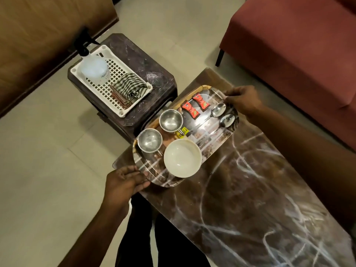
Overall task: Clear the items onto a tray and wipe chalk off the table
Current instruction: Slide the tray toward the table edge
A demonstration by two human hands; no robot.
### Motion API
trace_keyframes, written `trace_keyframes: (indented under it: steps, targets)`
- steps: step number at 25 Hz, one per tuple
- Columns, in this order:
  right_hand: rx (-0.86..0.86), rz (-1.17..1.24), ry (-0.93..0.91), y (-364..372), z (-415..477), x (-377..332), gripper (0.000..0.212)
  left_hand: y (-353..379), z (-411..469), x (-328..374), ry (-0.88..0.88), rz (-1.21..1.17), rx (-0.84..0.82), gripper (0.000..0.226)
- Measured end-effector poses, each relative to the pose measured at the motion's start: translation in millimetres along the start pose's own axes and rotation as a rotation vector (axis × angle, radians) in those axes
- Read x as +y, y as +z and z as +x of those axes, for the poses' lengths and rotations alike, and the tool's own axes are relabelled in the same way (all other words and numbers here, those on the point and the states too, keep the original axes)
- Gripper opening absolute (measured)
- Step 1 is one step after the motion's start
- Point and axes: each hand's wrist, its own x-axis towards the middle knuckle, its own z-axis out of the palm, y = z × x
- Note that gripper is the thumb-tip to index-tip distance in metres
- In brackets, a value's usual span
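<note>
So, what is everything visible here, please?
table: 1, brown marble, white chalk lines
tray: 1, marble-patterned, at the table corner
steel cups: 2, silver, on the tray
bowl: 1, white, on the tray
sachets: 2, red, on the tray
spoons: 2, silver, on the tray
basket: 1, white, on the stool
spray bottle: 1, clear, in the basket
cloth: 1, striped, in the basket
sofa: 1, red, upper right
left hand: 1, holds near tray end
right hand: 1, holds far tray end

Dim warm light; glare on tray (pixel 209 130); edges warped.
</note>
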Motion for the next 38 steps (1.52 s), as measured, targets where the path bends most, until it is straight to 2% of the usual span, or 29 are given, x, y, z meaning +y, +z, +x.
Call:
trace_keyframes:
  steps: [5, 12, 15, 21, 24, 33, 35, 38]
  targets:
    - [-0.014, -0.038, 0.003, 26.9, 46.3, 13.9, 0.018, 22.4, 45.2, -23.0, -0.064, 0.005, 0.016, 0.021]
    - [-0.043, -0.048, -0.013, 58.9, 82.9, 16.4, 0.023, 37.4, 92.9, -39.6, -0.159, 0.049, 0.033, 0.022]
    - [-0.039, -0.079, -0.022, 66.0, 92.7, 19.4, 0.015, 38.3, 104.2, -43.3, -0.158, 0.09, 0.042, 0.02]
    - [-0.094, -0.081, -0.024, 74.7, 98.7, 25.2, 0.024, 35.5, 116.3, -49.1, -0.188, 0.143, 0.06, 0.02]
    - [-0.093, -0.054, -0.002, 80.6, 97.9, 27.0, 0.019, 32.2, 118.4, -50.9, -0.184, 0.162, 0.039, 0.012]
    - [-0.047, -0.068, -0.007, 76.7, 85.5, 20.5, 0.022, 20.1, 114.4, -43.2, -0.16, 0.268, 0.081, 0.02]
    - [-0.028, -0.055, -0.035, 74.5, 70.4, 10.1, 0.025, 14.3, 107.4, -28.5, -0.116, 0.343, 0.117, 0.019]
    - [-0.049, 0.005, -0.116, 77.1, 24.4, -14.6, 0.013, 6.8, 83.1, 12.5, 0.035, 0.467, 0.155, 0.012]
